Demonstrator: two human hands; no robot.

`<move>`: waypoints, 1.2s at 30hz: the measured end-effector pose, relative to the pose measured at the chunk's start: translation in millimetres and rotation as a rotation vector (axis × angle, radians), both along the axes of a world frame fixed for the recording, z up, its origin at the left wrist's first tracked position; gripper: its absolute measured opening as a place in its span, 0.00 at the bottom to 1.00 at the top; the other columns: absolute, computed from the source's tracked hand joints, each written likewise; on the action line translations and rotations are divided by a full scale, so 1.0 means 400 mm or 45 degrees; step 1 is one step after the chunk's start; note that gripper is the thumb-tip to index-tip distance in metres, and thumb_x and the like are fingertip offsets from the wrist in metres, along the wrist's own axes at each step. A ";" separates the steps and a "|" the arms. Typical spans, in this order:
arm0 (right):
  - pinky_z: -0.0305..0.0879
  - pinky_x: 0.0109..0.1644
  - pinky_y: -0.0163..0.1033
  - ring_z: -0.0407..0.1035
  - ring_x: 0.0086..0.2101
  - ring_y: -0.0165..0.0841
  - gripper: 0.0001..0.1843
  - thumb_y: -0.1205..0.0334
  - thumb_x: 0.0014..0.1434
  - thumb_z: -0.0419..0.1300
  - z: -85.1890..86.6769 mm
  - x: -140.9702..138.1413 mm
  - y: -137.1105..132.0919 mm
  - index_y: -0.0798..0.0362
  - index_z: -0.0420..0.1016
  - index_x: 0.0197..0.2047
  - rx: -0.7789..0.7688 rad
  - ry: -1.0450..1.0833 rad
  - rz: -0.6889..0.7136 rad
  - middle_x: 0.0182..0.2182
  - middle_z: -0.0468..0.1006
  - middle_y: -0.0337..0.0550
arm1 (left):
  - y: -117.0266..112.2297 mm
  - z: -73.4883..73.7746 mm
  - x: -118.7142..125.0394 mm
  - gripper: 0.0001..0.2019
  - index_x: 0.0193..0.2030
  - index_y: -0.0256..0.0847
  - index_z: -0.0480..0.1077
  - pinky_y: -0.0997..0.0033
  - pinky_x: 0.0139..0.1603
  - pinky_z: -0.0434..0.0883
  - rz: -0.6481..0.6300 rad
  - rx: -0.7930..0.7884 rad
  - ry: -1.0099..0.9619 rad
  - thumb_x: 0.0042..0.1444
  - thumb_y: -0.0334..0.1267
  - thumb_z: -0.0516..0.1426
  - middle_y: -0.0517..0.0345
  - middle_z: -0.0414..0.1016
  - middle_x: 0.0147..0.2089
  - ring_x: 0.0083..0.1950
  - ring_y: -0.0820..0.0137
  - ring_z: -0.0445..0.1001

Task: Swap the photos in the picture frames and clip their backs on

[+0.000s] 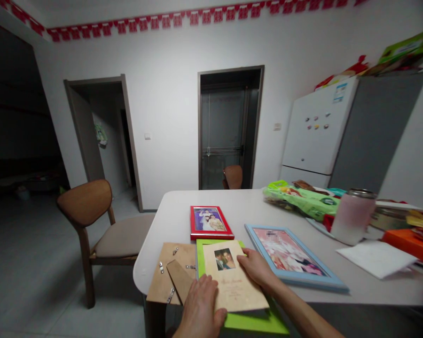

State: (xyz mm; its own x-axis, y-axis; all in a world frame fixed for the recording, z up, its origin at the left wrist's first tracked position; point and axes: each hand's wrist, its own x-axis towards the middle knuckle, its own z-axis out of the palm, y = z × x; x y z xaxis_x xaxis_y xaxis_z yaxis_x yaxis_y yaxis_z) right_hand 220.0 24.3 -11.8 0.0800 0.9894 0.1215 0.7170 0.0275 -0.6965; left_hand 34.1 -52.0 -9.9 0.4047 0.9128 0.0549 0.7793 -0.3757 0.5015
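Note:
A cream printed sheet [229, 291] with a small photo of two people near its top lies over a lime-green picture frame [257, 324]. My right hand [256, 268] grips the sheet's right edge, fingers partly hidden. My left hand [201, 305] lies along the sheet's lower left edge, fingers stretched out and thumb toward the sheet. Left of the frame is a brown backing board [158, 277] with metal clips and a stand leg, partly covered by my left hand. Most of the green frame is hidden beneath the sheet.
A red picture frame [229, 232] sits behind the green one, and a light-blue picture frame [296, 277] to its right. Farther right are a pink tumbler [354, 218], white paper [377, 258], an orange box [412, 246] and a green bag [303, 199]. A chair [88, 211] stands left.

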 end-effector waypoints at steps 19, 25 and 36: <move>0.57 0.34 0.40 0.67 0.34 0.40 0.19 0.56 0.53 0.44 0.011 -0.020 -0.032 0.59 0.69 0.38 -0.020 -0.774 -0.109 0.35 0.71 0.55 | -0.005 0.016 -0.034 0.27 0.52 0.36 0.60 0.58 0.60 0.44 -0.072 -0.024 -0.012 0.42 0.39 0.54 0.49 0.57 0.58 0.60 0.62 0.50; 0.54 0.41 0.37 0.62 0.39 0.35 0.19 0.55 0.53 0.46 0.048 -0.159 -0.093 0.54 0.68 0.43 0.227 -0.468 0.343 0.37 0.70 0.49 | 0.018 0.023 -0.177 0.34 0.54 0.39 0.57 0.55 0.59 0.44 0.178 -0.033 0.163 0.34 0.33 0.56 0.50 0.50 0.60 0.61 0.60 0.46; 0.53 0.43 0.42 0.61 0.40 0.39 0.27 0.62 0.40 0.56 -0.015 -0.328 -0.094 0.48 0.64 0.48 0.259 -0.322 0.475 0.39 0.69 0.47 | 0.065 -0.040 -0.257 0.27 0.51 0.34 0.61 0.63 0.57 0.55 0.380 0.210 0.156 0.38 0.30 0.52 0.47 0.58 0.57 0.58 0.61 0.54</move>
State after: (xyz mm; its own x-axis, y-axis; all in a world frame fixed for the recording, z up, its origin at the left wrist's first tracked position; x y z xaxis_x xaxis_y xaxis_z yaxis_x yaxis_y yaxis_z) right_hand 88.6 -13.2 -17.8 -0.3317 0.8993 0.2851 0.7783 0.4317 -0.4559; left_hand -68.8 -26.0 -25.8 0.1346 0.9746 0.1792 0.9174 -0.1909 0.3492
